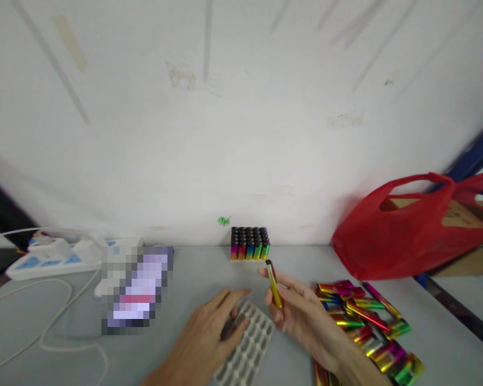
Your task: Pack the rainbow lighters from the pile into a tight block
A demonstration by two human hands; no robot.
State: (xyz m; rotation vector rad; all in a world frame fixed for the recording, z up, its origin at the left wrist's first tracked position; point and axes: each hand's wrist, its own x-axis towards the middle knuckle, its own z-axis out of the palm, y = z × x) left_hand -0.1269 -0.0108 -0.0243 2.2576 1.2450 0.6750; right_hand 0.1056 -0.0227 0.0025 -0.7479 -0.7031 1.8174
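A yellow lighter with a black top (274, 285) is held upright, slightly tilted, between the fingers of my right hand (301, 316). Beside it, my left hand (209, 332) rests over the left edge of a light grey tray with rows of oval hollows (249, 343). The left fingers are bent around something dark, mostly hidden. Against the wall stands a block of several upright lighters with black tops and coloured bodies (250, 244). To the right of my right hand lies a loose pile of shiny multicoloured lighters (370, 316), partly covered by my forearm.
A red plastic bag (394, 230) with cardboard inside sits at the back right. On the left are a white power strip (60, 260), loose white cables (66, 300) and a pixelated phone-like device (143, 287). A white wall (245, 134) closes off the grey table's back edge.
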